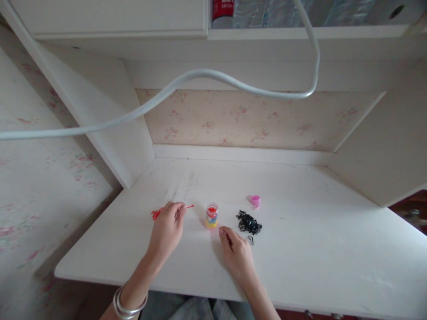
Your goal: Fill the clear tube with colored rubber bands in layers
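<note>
My left hand (169,224) is closed in a pinch on a small red rubber band (190,206), which sticks out past the fingertips toward the jar. Partly behind that hand lies a pile of red rubber bands (155,215). A small clear jar (211,216) stands upright between my hands, with red, blue and yellow layers inside. My right hand (236,252) is just right of the jar's base, thumb and fingers pressed together; what they hold, if anything, is hidden. Beside it sits a heap of black rubber bands (249,222), with a loose black band (251,240) nearer me.
A pink cup-shaped cap (255,201) is on the white desk (320,249) behind the black heap. A white cable (207,73) crosses the view high up, in front of a shelf (307,32) holding clear plastic bottles. Side panels and a floral back wall enclose the desk.
</note>
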Tool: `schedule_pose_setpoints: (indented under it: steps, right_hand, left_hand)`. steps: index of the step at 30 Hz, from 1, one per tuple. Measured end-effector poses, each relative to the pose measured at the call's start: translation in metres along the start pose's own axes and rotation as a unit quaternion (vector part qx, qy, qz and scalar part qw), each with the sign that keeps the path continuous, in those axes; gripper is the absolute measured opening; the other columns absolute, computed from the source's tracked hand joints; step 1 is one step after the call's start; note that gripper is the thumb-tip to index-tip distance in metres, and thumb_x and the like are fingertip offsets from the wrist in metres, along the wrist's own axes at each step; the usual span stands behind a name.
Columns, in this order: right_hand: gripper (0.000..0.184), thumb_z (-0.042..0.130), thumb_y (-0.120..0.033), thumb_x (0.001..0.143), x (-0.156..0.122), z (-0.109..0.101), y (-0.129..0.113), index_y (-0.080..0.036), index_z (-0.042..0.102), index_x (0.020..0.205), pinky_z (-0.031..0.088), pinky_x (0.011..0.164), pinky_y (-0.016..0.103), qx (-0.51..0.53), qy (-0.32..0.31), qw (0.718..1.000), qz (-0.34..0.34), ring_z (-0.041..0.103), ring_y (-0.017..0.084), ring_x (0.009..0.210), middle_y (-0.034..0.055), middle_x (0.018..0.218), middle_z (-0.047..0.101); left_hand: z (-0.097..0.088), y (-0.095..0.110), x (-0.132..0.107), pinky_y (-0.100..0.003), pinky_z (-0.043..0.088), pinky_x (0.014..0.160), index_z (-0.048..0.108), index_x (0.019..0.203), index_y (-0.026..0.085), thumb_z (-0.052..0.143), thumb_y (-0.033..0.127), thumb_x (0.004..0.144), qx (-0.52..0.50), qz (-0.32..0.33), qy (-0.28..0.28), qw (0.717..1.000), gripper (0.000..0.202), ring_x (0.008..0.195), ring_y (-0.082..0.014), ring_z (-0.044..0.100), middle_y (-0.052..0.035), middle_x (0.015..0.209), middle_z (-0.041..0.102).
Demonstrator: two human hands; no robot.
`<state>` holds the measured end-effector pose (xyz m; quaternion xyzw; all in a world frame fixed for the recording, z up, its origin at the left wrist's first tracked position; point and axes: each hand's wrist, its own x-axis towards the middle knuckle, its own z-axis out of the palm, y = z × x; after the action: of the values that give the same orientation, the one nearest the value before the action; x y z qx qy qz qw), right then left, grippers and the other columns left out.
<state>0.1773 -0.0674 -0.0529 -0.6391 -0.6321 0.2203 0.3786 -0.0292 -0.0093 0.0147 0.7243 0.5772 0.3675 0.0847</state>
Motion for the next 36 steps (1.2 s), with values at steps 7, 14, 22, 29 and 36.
schedule_pose_setpoints:
  steps: [7, 14, 22, 29, 36]
  right_hand:
    - [0.034, 0.035, -0.038, 0.097, 0.0, 0.0, 0.0, -0.024, 0.065, 0.098, 0.04, 0.064, 0.021, 0.014, 0.002, 1.0, -0.001, 0.065, 0.016, 0.072, 0.0023, 0.086, 0.071]
    - [0.033, 0.035, -0.037, 0.097, 0.0, 0.0, 0.001, -0.024, 0.065, 0.098, 0.041, 0.064, 0.021, 0.009, 0.009, 1.0, -0.007, 0.065, 0.015, 0.072, 0.0021, 0.087, 0.071]
    - [0.033, 0.035, -0.036, 0.097, -0.001, -0.001, 0.001, -0.024, 0.066, 0.099, 0.042, 0.065, 0.021, 0.008, 0.007, 1.0, -0.009, 0.067, 0.016, 0.076, 0.0021, 0.09, 0.072]
    - [0.032, 0.037, -0.037, 0.097, 0.0, -0.001, 0.001, -0.024, 0.066, 0.098, 0.041, 0.064, 0.02, -0.009, 0.011, 1.0, -0.015, 0.066, 0.016, 0.074, 0.002, 0.087, 0.072]
    - [0.033, 0.038, -0.035, 0.097, -0.008, 0.004, -0.001, -0.021, 0.068, 0.094, 0.04, 0.059, 0.019, -0.056, 0.022, 0.996, -0.061, 0.065, 0.013, 0.065, 0.0027, 0.077, 0.071]
  left_hand:
    - [-0.001, 0.054, 0.01, -0.024, 0.045, 0.07, 0.06, 0.093, 0.019, 0.041, 0.032, 0.096, -0.029, 0.059, -0.025, 0.998, 0.023, 0.076, -0.0134, 0.06, -0.0031, 0.088, 0.063]
    - [0.008, 0.062, 0.009, -0.023, 0.045, 0.068, 0.062, 0.091, 0.02, 0.041, 0.03, 0.095, 0.029, 0.071, -0.05, 0.996, 0.024, 0.074, -0.013, 0.062, -0.0027, 0.087, 0.063]
    - [0.003, 0.05, 0.009, -0.023, 0.046, 0.067, 0.064, 0.094, 0.019, 0.041, 0.03, 0.095, 0.0, 0.07, -0.011, 0.998, 0.025, 0.074, -0.0132, 0.061, -0.0037, 0.086, 0.065]
    - [-0.006, 0.009, -0.007, -0.025, 0.045, 0.069, 0.063, 0.092, 0.021, 0.041, 0.034, 0.094, 0.048, 0.013, -0.034, 0.998, 0.026, 0.075, -0.0152, 0.063, -0.0035, 0.087, 0.069]
    - [0.015, -0.023, -0.061, -0.023, 0.037, 0.058, 0.061, 0.076, 0.023, 0.04, 0.038, 0.093, 0.123, -0.046, -0.171, 0.977, 0.03, 0.068, -0.0147, 0.066, 0.0003, 0.073, 0.07]
